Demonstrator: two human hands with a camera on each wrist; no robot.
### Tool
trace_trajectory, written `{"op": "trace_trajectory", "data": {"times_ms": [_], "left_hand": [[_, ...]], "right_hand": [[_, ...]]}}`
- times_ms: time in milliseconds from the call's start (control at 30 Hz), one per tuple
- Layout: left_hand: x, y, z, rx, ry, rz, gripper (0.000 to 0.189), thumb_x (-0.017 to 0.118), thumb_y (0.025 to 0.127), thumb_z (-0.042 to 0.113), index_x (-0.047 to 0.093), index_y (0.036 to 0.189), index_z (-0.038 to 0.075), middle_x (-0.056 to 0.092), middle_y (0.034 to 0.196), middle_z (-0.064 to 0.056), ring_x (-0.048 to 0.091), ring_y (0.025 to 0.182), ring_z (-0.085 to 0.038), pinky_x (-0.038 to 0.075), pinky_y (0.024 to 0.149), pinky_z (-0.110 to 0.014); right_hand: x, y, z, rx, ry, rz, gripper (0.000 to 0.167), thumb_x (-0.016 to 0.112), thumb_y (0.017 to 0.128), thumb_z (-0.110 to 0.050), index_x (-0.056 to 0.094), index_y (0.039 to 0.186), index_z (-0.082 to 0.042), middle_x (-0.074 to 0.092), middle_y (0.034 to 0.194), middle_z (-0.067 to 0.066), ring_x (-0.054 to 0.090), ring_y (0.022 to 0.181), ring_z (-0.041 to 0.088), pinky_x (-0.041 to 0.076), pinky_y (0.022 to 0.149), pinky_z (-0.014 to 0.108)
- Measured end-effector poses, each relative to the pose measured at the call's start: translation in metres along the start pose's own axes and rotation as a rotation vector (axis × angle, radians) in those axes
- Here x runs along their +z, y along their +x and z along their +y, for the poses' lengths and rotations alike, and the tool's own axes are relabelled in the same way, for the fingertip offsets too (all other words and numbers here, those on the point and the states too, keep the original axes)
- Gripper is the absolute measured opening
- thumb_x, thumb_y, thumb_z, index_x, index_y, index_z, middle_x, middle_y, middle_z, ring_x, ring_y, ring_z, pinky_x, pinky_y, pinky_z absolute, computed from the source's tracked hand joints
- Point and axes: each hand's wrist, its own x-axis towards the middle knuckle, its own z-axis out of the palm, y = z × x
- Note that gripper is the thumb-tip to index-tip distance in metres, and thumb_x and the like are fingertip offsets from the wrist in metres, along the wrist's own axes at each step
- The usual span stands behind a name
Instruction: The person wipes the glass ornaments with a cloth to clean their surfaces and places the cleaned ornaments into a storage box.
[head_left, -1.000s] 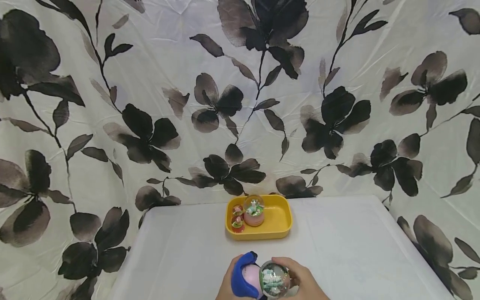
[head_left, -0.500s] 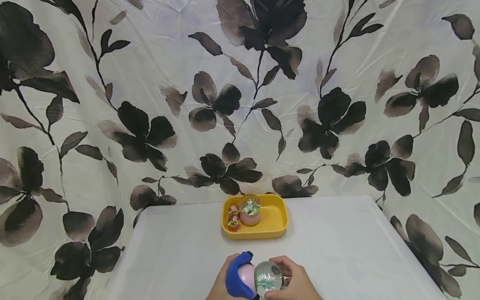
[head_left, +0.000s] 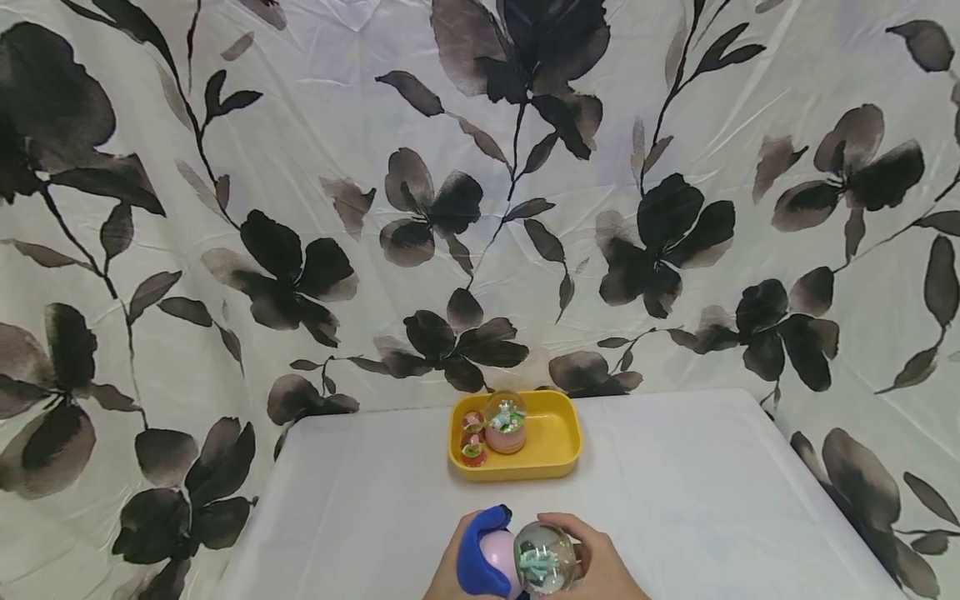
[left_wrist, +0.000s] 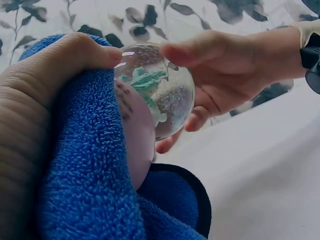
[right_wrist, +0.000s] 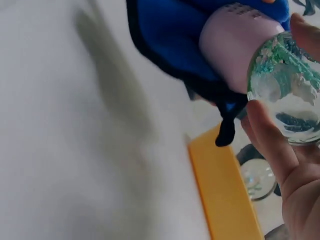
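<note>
A snow globe (head_left: 546, 560) with a clear dome and a pink base (head_left: 497, 552) lies on its side between the two hands, above the front of the table. My left hand (head_left: 446, 575) grips a blue terry cloth (head_left: 474, 557) with black edging, which wraps the base. In the left wrist view, the left thumb presses over the cloth next to the dome. My right hand (head_left: 606, 568) holds the dome between thumb and fingers, as the right wrist view also shows. Green and white figures show inside the glass. Part of the base is hidden by the cloth.
A yellow tray (head_left: 555, 472) stands at the back of the white table (head_left: 675, 483). Inside are a larger snow globe (head_left: 506, 427) with a pink base and two small red-based globes (head_left: 473, 450) at the left. A floral curtain (head_left: 337, 125) hangs behind.
The dome has turned between the hands, so the figures inside face differently. My right fingers have shifted on the glass. The cloth and left hand keep nearly the same place.
</note>
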Motion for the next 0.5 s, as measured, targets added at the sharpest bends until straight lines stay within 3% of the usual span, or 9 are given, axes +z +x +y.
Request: {"op": "trace_trajectory", "data": {"times_ms": [67,133,200,267,333,400,500], "left_hand": [[-0.002,0.002,0.0,0.053,0.039,-0.013,0.082,0.081,0.074,0.015,0.037,0.143,0.012,0.044,0.137,-0.017,0.053,0.116,-0.03,0.049,0.091,-0.037],[-0.004,0.004,-0.001,0.097,0.076,-0.022,0.082,0.081,0.074,0.014,0.037,0.143,0.009,0.045,0.135,-0.018,0.054,0.115,-0.029,0.049,0.09,-0.034],[-0.008,0.003,-0.004,0.109,0.096,-0.013,0.081,0.08,0.075,0.014,0.036,0.143,0.006,0.046,0.135,-0.018,0.054,0.116,-0.028,0.049,0.09,-0.033],[-0.01,-0.001,-0.008,0.068,0.078,0.013,0.081,0.079,0.075,0.017,0.035,0.143,0.006,0.049,0.131,-0.017,0.056,0.114,-0.027,0.049,0.09,-0.034],[-0.012,-0.004,-0.012,0.051,0.078,0.045,0.085,0.081,0.073,0.021,0.035,0.143,0.005,0.051,0.131,-0.014,0.055,0.116,-0.025,0.046,0.093,-0.034],[-0.013,-0.006,-0.015,0.031,0.01,0.055,0.09,0.081,0.074,0.025,0.031,0.145,0.002,0.052,0.131,-0.014,0.054,0.116,-0.024,0.045,0.094,-0.035],[-0.012,-0.008,-0.016,0.055,-0.062,0.019,0.094,0.079,0.077,0.026,0.023,0.146,-0.006,0.049,0.135,-0.013,0.051,0.12,-0.019,0.042,0.098,-0.032]], "right_hand": [[0.0,0.002,-0.001,0.035,0.012,0.042,0.072,0.082,0.077,-0.009,0.045,0.14,-0.005,0.053,0.129,0.018,0.064,0.098,0.034,0.055,0.081,0.04],[-0.001,0.005,-0.004,0.067,-0.05,0.072,0.072,0.084,0.076,-0.015,0.048,0.137,-0.005,0.056,0.126,0.015,0.065,0.092,0.031,0.055,0.077,0.038],[0.0,0.008,-0.005,0.094,-0.147,0.07,0.07,0.084,0.076,-0.021,0.049,0.135,-0.007,0.06,0.121,0.011,0.065,0.087,0.027,0.055,0.075,0.036],[0.002,0.01,-0.007,0.095,-0.225,0.032,0.072,0.084,0.077,-0.026,0.047,0.136,-0.01,0.061,0.12,0.008,0.064,0.09,0.025,0.055,0.076,0.036],[0.003,0.01,-0.008,0.063,-0.281,-0.016,0.077,0.083,0.077,-0.027,0.043,0.141,-0.015,0.058,0.124,0.005,0.062,0.099,0.024,0.053,0.08,0.034],[0.003,0.01,-0.01,-0.017,-0.313,-0.069,0.079,0.083,0.078,-0.025,0.04,0.144,-0.019,0.053,0.132,0.005,0.057,0.112,0.025,0.05,0.087,0.033],[0.002,0.01,-0.011,-0.121,-0.326,-0.133,0.078,0.081,0.08,-0.02,0.039,0.145,-0.024,0.047,0.138,0.005,0.052,0.12,0.025,0.047,0.091,0.029]]}}
